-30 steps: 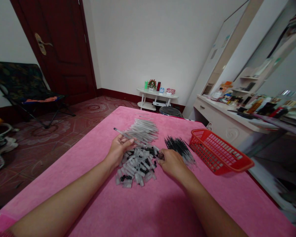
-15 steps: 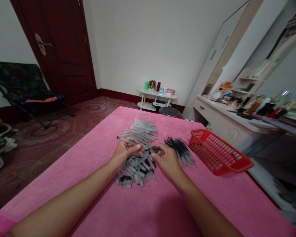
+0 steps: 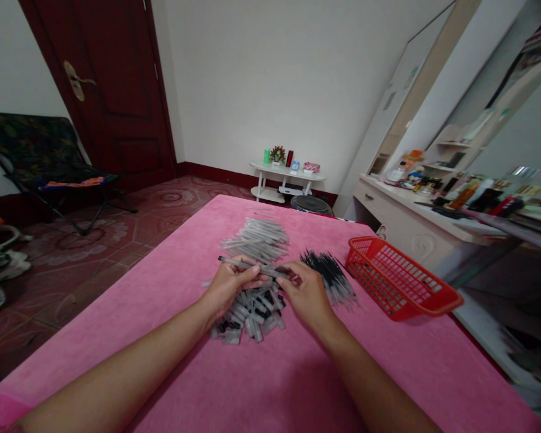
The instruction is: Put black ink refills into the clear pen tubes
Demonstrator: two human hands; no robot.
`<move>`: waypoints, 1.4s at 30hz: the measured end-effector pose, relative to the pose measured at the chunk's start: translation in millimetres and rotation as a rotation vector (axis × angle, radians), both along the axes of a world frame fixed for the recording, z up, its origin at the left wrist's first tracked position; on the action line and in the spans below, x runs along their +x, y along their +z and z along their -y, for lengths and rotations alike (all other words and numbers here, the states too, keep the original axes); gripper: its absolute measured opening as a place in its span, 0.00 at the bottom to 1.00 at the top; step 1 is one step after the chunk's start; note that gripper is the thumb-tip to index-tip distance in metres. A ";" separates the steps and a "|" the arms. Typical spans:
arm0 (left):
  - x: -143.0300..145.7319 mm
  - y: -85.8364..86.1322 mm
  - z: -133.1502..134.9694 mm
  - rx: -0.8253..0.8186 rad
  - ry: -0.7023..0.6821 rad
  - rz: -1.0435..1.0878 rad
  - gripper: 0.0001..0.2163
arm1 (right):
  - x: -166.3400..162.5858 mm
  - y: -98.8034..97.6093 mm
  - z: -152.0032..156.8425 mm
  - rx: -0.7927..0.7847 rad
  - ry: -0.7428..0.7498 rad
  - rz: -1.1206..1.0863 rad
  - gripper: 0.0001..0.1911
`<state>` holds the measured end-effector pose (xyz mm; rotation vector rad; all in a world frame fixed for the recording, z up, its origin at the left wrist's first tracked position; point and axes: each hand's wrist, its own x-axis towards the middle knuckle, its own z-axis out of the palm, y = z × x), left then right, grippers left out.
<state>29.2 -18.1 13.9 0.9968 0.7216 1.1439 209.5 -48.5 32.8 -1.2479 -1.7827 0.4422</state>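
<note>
Left hand [image 3: 231, 285] grips a slim clear pen [image 3: 241, 263] between thumb and fingers, over the far part of the cap pile [image 3: 252, 316]. The pen's dark end points left and slightly far; its other end runs right, into the fingertips of the right hand [image 3: 307, 291]. Right thumb and fingers are pinched at that end, on what looks like a clear cap; too blurred to tell how far it is on.

Changes: one second ago the right hand is down at the right edge of the cap pile, well apart from the left. Half a second ago the two already meet at the pen. Now the pen sits a bit nearer and further right, and lies flatter. Piles look unchanged, as does the basket.

Around the hands: clear pen barrels [image 3: 256, 237] lie stacked on the far side, the loose clear and black caps on the near side. To the right, a bundle of dark thin refills [image 3: 327, 273] with pale near ends, then a red basket [image 3: 403, 273] at the right edge. All on a pink cloth [image 3: 252, 385]. Beyond its far edge, a white side table [image 3: 288, 171] stands by the wall.
</note>
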 end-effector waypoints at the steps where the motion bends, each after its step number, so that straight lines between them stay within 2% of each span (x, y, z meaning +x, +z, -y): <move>1: 0.1 -0.1 0.0 -0.006 0.007 -0.005 0.16 | 0.0 0.0 0.3 -0.002 -0.001 -0.008 0.09; 12: 7.2 -5.5 8.3 0.052 0.104 -0.013 0.16 | -7.4 -4.8 3.1 -0.136 0.006 -0.166 0.09; 20: 6.2 -1.9 11.4 0.159 0.098 -0.123 0.13 | -3.5 2.7 1.6 -0.574 0.086 -0.493 0.09; 23: 5.8 -1.4 10.2 0.206 0.055 -0.190 0.11 | -1.2 5.0 2.2 -0.659 0.167 -0.520 0.11; 25: 6.2 -2.3 9.0 0.262 0.037 -0.243 0.10 | -3.2 5.9 4.1 -0.623 0.214 -0.478 0.09; 28: 6.5 -2.6 6.8 0.376 0.048 -0.334 0.08 | -8.3 7.9 7.1 -0.484 0.220 -0.323 0.07; 31: 1.4 -0.2 1.4 0.469 0.103 -0.420 0.12 | -2.3 17.1 4.6 -0.395 0.212 -0.201 0.07; 33: -7.1 1.0 -6.3 0.511 0.153 -0.494 0.15 | 15.1 30.0 -0.3 -0.299 0.128 -0.165 0.09; 34: -12.7 0.6 -11.4 0.527 0.182 -0.536 0.16 | 28.4 38.1 -2.9 -0.231 0.037 -0.149 0.10; 36: -25.8 -2.7 -23.1 0.569 0.275 -0.641 0.14 | 62.4 55.8 -6.1 -0.085 -0.220 -0.077 0.13; 38: -39.3 -9.0 -34.8 0.616 0.399 -0.760 0.13 | 101.6 71.8 -5.4 0.028 -0.530 0.099 0.15; 40: -50.9 -16.4 -44.4 0.636 0.450 -0.857 0.12 | 139.1 82.5 -1.2 -0.075 -0.835 0.370 0.17; 42: -59.0 -23.0 -51.1 0.636 0.455 -0.937 0.12 | 168.6 86.3 3.9 -0.288 -0.992 0.560 0.18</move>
